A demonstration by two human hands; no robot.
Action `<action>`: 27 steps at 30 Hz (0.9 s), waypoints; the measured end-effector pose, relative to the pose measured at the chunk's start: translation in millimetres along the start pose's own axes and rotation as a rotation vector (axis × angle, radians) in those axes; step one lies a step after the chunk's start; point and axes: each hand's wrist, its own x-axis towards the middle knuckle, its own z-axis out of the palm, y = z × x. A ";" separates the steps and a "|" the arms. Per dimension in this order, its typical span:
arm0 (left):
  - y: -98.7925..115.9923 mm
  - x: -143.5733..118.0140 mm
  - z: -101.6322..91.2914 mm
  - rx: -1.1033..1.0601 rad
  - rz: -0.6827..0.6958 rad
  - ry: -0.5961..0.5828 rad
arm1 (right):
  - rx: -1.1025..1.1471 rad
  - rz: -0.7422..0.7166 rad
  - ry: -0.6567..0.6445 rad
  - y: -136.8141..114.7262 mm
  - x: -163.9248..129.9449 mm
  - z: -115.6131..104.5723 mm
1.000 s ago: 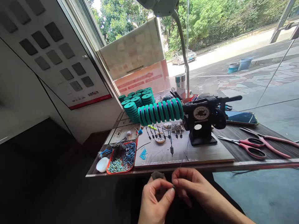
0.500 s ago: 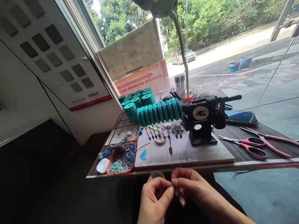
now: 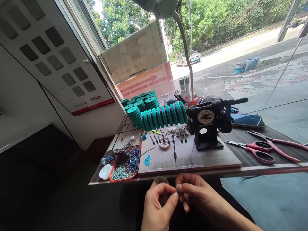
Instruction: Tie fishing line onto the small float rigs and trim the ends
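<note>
Just below the bench (image 3: pixel 166 175) edge, the left hand (image 3: pixel 157 208) and right hand (image 3: pixel 196 195) are meeting, fingers (image 3: pixel 173 200) pinching a tiny dark piece (image 3: pixel 177 191) on a thin line (image 3: pixel 188 165) between them.

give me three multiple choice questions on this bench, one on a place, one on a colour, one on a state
1. Where do the scissors lie?
A. right of the winder
B. in the red tray
C. on the spool stack

2. What colour are the spools on the winder?
A. yellow
B. teal
C. white

3. How are the two hands?
A. flat on the table
B. far apart
C. fingertips pinched together below the table edge

Answers:
1 A, the red-handled scissors rest on the dark table to the right of the black winder.
2 B, the row of spools on its shaft is teal green.
3 C, the left hand and right hand meet at the fingertips on something too small to tell, in front of the table edge.
</note>
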 end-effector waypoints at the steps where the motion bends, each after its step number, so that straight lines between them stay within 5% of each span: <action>1: -1.4 0.0 0.0 -0.023 -0.013 -0.014 | -0.018 -0.008 0.001 -0.7 -1.4 -0.2; 8: -0.1 0.5 1.1 -0.291 -0.217 0.029 | -0.465 0.012 0.019 -5.8 -22.7 -2.7; 14: 12.5 1.7 2.6 -0.521 -0.336 -0.028 | -0.940 -0.239 0.187 -10.9 -27.8 -2.1; 27: 11.5 9.0 3.0 -0.460 -0.399 -0.119 | -1.090 -0.369 0.204 -15.3 -26.5 0.2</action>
